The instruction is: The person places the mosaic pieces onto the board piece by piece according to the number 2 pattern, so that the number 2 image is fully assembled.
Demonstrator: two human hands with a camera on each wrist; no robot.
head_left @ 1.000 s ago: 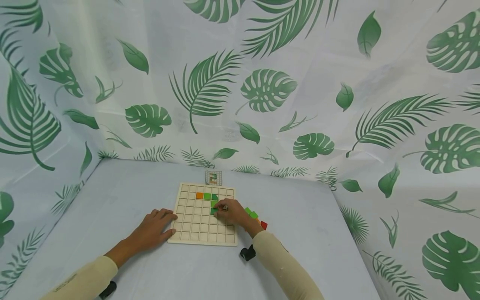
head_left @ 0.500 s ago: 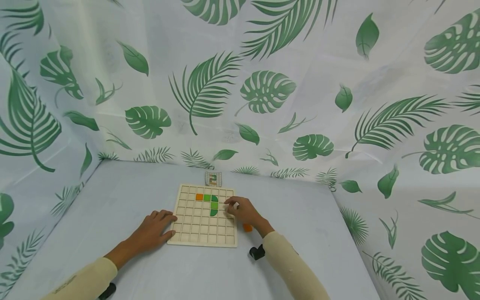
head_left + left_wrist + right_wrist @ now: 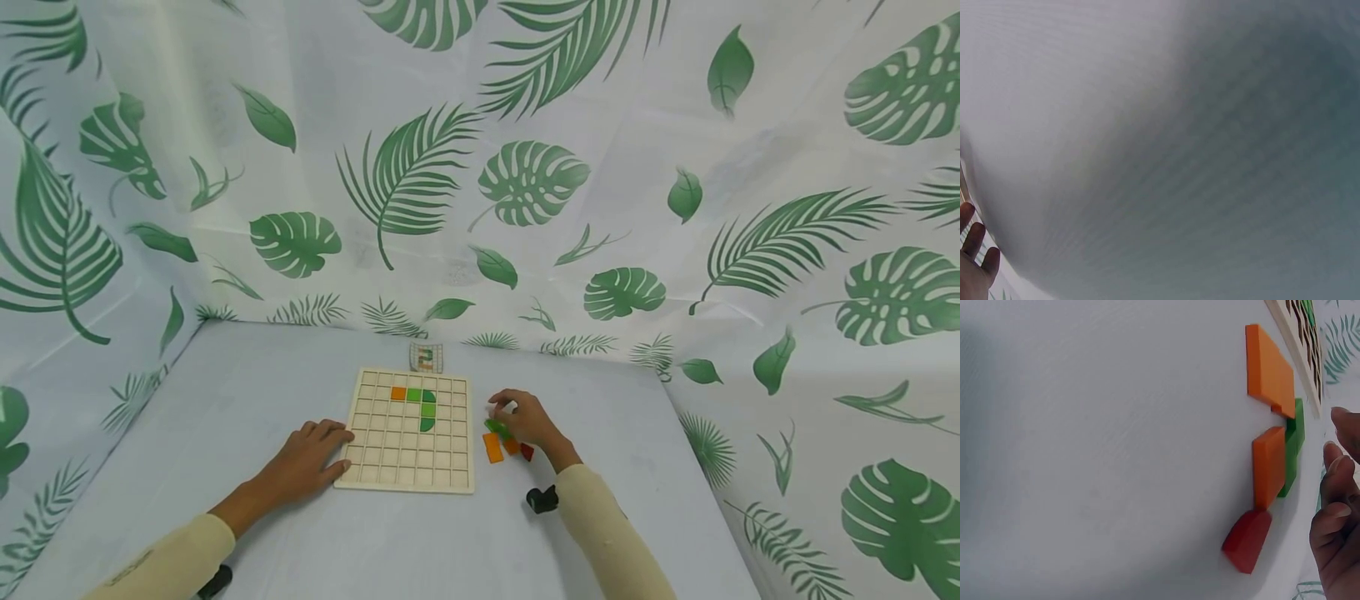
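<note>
Grid board (image 3: 397,458) lying flat, left hand (image 3: 302,458) touching its left edge, fingers apart; right hand (image 3: 531,421) just off its right edge, thumb and fingertips parted, by loose tiles (image 3: 492,447); five inlaid tiles (image 3: 428,410) in its far half!

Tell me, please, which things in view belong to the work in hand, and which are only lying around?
Belong to the work:
grid board, with the left hand at its edge
coloured pieces set in it
loose pieces near the right hand
small patterned card, probably

Only surroundings:
leaf-printed backdrop
pale tabletop
black device by the right wrist
</note>
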